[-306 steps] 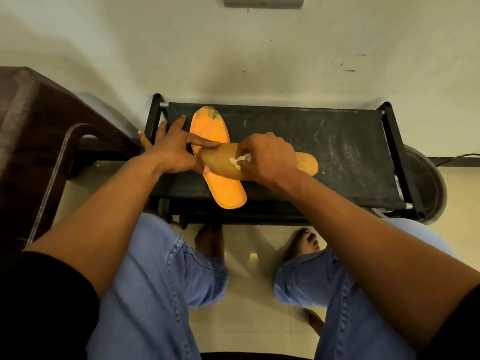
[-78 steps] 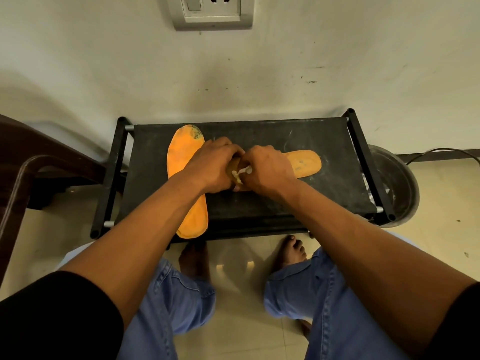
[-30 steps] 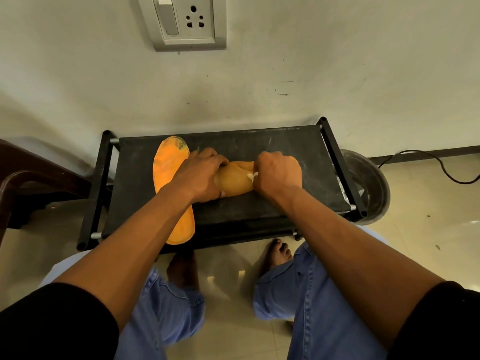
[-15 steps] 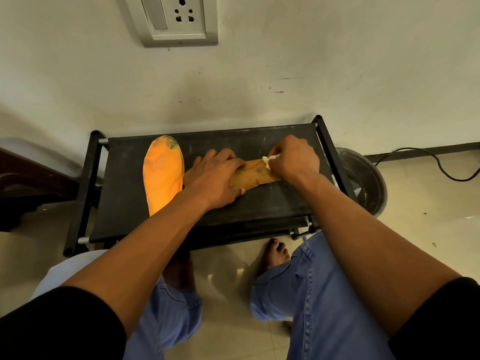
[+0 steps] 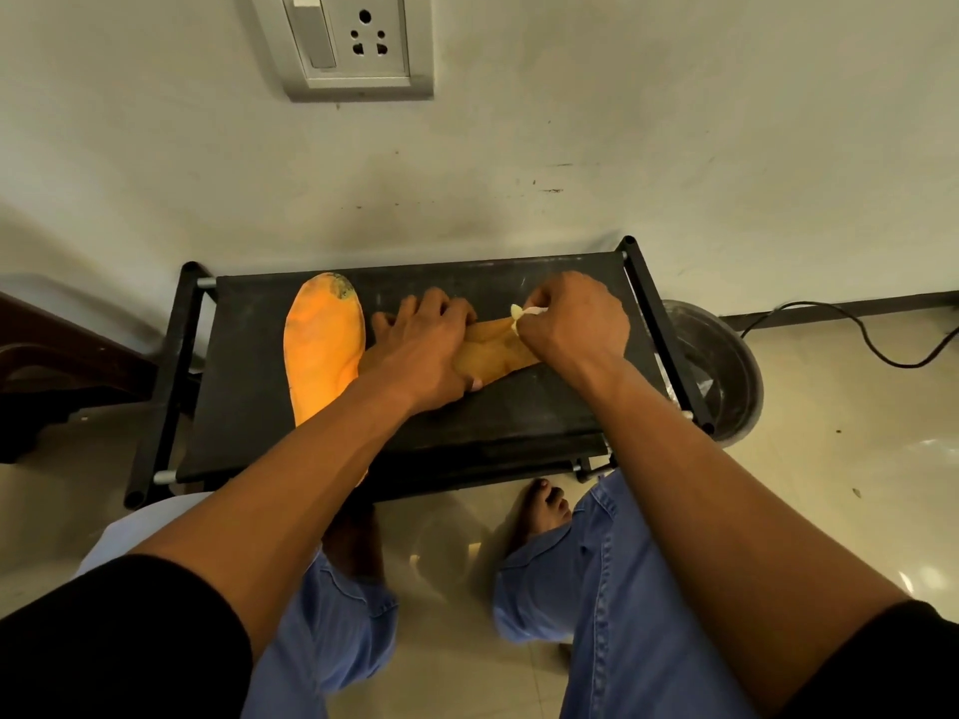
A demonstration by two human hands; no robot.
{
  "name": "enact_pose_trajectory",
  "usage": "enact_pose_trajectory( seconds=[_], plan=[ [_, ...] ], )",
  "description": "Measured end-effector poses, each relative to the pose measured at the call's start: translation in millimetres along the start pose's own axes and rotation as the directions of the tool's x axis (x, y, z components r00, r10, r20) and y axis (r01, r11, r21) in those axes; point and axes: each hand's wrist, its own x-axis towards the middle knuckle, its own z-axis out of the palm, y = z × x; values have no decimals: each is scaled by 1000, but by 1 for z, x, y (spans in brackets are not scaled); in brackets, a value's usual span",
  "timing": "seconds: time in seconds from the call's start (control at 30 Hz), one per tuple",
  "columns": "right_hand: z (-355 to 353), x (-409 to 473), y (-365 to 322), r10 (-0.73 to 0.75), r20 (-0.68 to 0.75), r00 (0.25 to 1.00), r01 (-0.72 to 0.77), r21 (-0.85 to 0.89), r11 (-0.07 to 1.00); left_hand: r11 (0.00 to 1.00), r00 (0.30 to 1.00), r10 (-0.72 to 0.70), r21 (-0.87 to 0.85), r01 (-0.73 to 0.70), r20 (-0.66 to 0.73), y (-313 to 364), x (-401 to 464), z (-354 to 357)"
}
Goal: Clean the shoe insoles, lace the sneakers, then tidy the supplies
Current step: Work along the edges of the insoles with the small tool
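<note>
Since half a second ago the right hand (image 5: 573, 324) has slid a little farther along the tan insole (image 5: 493, 350), fingers curled round a white wipe (image 5: 524, 312) and pressing it to the far end. Left hand (image 5: 425, 350) lies flat on the near end with fingers straight, pinning it to the black rack (image 5: 545, 407). Orange insole (image 5: 324, 350) lies lengthwise on the rack just left of that hand, partly under the forearm. A grey bin (image 5: 737, 376) stands beside the rack's right end, and a socket (image 5: 353, 41) sits on the wall above.
</note>
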Motion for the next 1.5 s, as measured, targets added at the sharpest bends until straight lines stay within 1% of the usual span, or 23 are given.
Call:
enact_pose_trajectory(
  seconds=[0.1, 0.23, 0.3, 0.4, 0.47, 0.5, 0.53, 0.6, 0.67, 0.7, 0.73, 0.77, 0.87, 0.93, 1.0, 1.1, 1.17, 1.23, 1.3, 1.4, 1.47, 1.5],
  plan=[
    [3, -3, -6, -34, -16, 999, 35, 39, 999, 1000, 999, 20, -20, -21, -25, 2, 1, -4],
    [-4, 0, -9, -70, -79, 994, 78, 98, 992, 993, 986, 47, -98, -63, -158, -2, 1, -12],
    [-10, 1, -12, -71, -110, 991, 95, 227, 969, 985, 978, 56, -151, -87, -200, -4, 0, -19],
    [-23, 3, -16, -37, -154, 987, 113, 517, 849, 968, 953, 83, -202, -146, -291, -5, -3, -30],
    [-30, 5, -14, -29, -147, 989, 113, 601, 791, 962, 933, 107, -203, -185, -344, -8, -7, -34],
    [-33, 7, -12, -16, -120, 993, 89, 629, 772, 958, 924, 119, -202, -203, -362, -10, -9, -37],
    [-35, 8, -11, 14, -67, 998, 34, 661, 749, 956, 916, 130, -199, -218, -380, -13, -11, -38],
    [-40, 10, -9, 127, 113, 985, -170, 707, 687, 953, 895, 155, -175, -247, -418, -18, -14, -43],
    [-46, 9, -5, 215, 303, 928, -372, 738, 564, 950, 871, 189, -140, -279, -453, -25, -18, -48],
    [-48, 8, -2, 225, 370, 901, -433, 749, 502, 947, 859, 206, -125, -296, -469, -28, -20, -50],
    [-48, 7, 0, 217, 415, 883, -467, 746, 475, 943, 843, 223, -111, -314, -490, -32, -23, -53],
    [-48, 5, 1, 204, 444, 873, -484, 726, 489, 939, 827, 235, -103, -329, -511, -35, -25, -54],
    [-42, -3, -3, 161, 510, 845, -481, 592, 646, 923, 799, 209, -156, -352, -564, -40, -30, -55],
    [-36, -8, -9, 122, 578, 807, -463, 491, 738, 914, 792, 161, -213, -345, -589, -42, -33, -53],
    [-30, -12, -15, 91, 651, 753, -447, 404, 798, 910, 794, 113, -259, -324, -597, -44, -37, -51],
    [-22, -15, -19, 78, 728, 681, -483, 367, 795, 886, 811, 39, -355, -298, -584, -45, -42, -44],
    [-17, -16, -21, 54, 748, 662, -507, 393, 767, 862, 812, 4, -410, -299, -584, -46, -44, -41],
    [-11, -17, -24, 30, 743, 669, -523, 442, 728, 842, 817, -34, -457, -288, -576, -50, -45, -38],
    [-5, -18, -27, 16, 722, 692, -529, 491, 692, 832, 830, -77, -494, -252, -553, -55, -48, -37],
    [4, -19, -33, 21, 656, 755, -503, 558, 660, 854, 867, -109, -492, -169, -487, -69, -50, -37],
    [10, -19, -36, 55, 601, 798, -475, 570, 670, 878, 886, -169, -474, -64, -433, -79, -49, -34],
    [14, -20, -38, 79, 582, 809, -466, 554, 690, 886, 883, -240, -463, 30, -402, -85, -48, -32]
  ],
)
